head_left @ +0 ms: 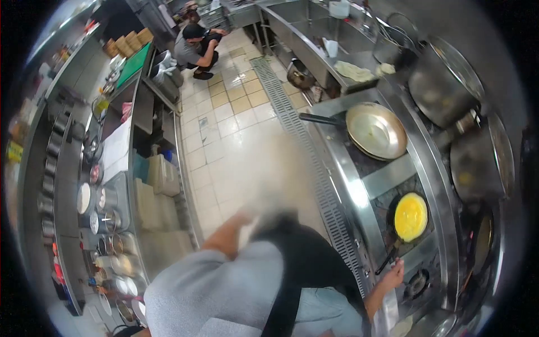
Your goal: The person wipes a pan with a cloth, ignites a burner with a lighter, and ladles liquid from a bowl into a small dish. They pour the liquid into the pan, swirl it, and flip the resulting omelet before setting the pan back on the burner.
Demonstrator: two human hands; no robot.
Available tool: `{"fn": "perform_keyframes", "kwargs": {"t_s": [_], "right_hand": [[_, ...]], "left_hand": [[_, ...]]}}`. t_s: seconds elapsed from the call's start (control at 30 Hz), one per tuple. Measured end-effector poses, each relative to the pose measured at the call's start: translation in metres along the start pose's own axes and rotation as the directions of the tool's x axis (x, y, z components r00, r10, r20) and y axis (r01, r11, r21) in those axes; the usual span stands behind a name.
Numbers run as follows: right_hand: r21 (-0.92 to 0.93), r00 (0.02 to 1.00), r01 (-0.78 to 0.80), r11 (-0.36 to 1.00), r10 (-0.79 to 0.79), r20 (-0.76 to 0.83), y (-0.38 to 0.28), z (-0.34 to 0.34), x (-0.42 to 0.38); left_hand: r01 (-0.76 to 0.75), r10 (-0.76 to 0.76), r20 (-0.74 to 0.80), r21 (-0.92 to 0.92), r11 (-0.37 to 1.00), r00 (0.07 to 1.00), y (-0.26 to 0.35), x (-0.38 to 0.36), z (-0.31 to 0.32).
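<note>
My left hand [245, 216] is a blur over the floor in front of my body, and its fingers cannot be made out. My right hand [394, 272] is at the stove's near edge, closed, close beside the black handle of a small pan [392, 216]. Whether it touches the handle, or what is between its fingers, is unclear. Yellow egg [411, 215] lies in a round layer in that pan, on a burner. Farther along the stove, a larger pan [376, 130] holds a little clear liquid, its black handle pointing left.
Large pots [443, 84] stand behind the stove on the right. A bare burner [416, 283] is near my right hand. A drain grate [306, 146] runs along the tiled floor [224, 163]. Another person [196, 50] crouches at the far end. Containers [105, 222] line the left counter.
</note>
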State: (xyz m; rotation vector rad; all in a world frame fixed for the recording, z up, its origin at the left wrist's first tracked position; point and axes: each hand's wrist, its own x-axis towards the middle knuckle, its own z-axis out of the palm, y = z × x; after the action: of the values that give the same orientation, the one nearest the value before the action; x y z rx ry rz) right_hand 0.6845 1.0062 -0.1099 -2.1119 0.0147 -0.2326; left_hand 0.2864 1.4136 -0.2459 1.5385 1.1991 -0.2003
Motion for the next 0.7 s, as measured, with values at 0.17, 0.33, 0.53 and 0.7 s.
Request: {"fn": "perform_keyframes", "kwargs": {"t_s": [0.17,0.33,0.53,0.7], "right_hand": [[0.164,0.963,-0.106,0.981,0.060,0.264,-0.080,0.048,-0.004],[0.280,0.766,0.056,0.958,-0.221,0.604,-0.164,0.142,-0.039],[0.272,0.478,0.007,0.962,-0.243,0.844,-0.233,0.252,-0.116],[0.206,0.292,0.093,0.974,-0.224,0.930,-0.270,0.304,-0.147]], "left_hand": [[0.087,-0.086,-0.005,0.062,0.994,0.996,-0.066,0.022,-0.022],[0.152,-0.156,-0.038,-0.093,0.984,0.987,-0.122,0.032,-0.069],[0.307,-0.369,-0.099,-0.381,0.872,0.924,-0.174,0.026,-0.135],[0.232,-0.343,-0.223,-0.410,0.882,0.912,-0.249,0.037,-0.165]]}}
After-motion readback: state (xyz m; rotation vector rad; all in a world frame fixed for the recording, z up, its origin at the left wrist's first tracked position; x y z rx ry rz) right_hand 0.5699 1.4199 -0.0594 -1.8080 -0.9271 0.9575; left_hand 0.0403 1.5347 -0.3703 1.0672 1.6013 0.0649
